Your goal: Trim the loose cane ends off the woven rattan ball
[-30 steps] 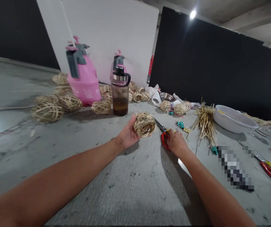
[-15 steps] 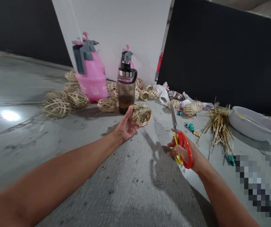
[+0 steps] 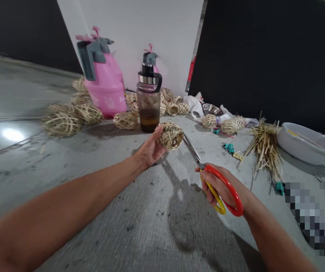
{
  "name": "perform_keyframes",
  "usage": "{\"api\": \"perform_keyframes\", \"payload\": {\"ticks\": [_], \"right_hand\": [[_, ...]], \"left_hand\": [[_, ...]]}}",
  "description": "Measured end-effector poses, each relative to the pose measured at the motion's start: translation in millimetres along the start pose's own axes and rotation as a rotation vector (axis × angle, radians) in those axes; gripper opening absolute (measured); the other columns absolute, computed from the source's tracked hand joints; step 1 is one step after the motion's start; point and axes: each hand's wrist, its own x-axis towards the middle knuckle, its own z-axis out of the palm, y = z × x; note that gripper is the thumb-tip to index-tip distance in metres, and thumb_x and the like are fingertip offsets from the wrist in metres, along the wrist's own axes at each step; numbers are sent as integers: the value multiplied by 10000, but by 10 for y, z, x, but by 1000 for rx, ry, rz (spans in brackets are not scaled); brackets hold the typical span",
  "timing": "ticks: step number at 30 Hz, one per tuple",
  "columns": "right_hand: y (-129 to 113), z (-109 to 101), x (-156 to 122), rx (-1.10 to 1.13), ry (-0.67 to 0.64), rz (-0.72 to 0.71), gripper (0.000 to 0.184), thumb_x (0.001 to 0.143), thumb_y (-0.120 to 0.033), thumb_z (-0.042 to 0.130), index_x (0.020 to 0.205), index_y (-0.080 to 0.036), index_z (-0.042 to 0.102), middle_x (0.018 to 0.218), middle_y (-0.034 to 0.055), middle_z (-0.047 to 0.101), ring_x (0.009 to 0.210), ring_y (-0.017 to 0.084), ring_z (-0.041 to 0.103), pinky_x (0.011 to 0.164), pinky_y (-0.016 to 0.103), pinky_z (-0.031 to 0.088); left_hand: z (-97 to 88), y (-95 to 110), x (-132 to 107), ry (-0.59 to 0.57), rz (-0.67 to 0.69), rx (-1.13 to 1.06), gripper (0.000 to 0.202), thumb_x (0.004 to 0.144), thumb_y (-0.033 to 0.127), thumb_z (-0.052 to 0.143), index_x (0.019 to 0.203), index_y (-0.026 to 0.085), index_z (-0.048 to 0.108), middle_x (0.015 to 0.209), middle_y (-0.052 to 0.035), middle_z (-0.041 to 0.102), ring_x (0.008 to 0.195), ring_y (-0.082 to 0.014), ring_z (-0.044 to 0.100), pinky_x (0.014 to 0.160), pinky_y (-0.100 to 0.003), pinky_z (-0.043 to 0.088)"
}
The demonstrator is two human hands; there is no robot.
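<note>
Grey worktop (image 3: 139, 226), white panel (image 3: 173, 30) bhnd. L hand (image 3: 152, 149) curled round pale woven-strip ball (image 3: 171, 136), just above worktop; R hand (image 3: 219, 185) gripping red-and-yellow-handled steel scissors (image 3: 199, 161), tips nr ball's R edge. Best: ball steady, L fingers clear of blades.

Scissors (image 3: 199, 163) silver, red, yellow; woven ball (image 3: 171, 136) beige lattice.

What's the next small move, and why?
I'd probably nudge the scissors to line their tips up with one strand of the woven ball. The left hand holds the ball, the right hand has the handles, and the tips sit right at its edge; contact isn't clear.
</note>
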Motion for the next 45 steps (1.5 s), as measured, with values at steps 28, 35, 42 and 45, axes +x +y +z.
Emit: {"api": "perform_keyframes", "payload": {"ticks": [28,35,42,45], "right_hand": [[51,-26,92,220,-63,125,360,982,-558,634,992,-200,663,624,-5,690,460,154,666,418,228,533],[24,31,89,273,-74,104,296,983,-496,634,1033,-205,654,606,-25,666,444,145,643,409,225,521],[-28,150,118,236,-2,129,206,993,-408,608,947,-207,622,577,-12,664,427,157,641,389,225,495],[-108,204,90,245,9,131,212,1026,-376,589,895,-211,593,561,-28,633,434,148,641,394,213,498]], "left_hand": [[160,-158,-57,10,-72,181,204,1030,220,622,971,170,811,949,-51,843,916,-215,790,900,-306,614],[174,-153,-86,51,-87,209,281,1068,301,583,1003,151,812,959,-75,837,855,-190,777,839,-287,617],[231,-149,-174,25,-76,234,275,1077,285,569,1083,151,808,1006,-69,842,903,-204,778,845,-312,625],[218,-160,-162,10,-69,208,265,1068,310,590,1079,163,810,1022,-71,843,907,-202,777,852,-307,624]]}}
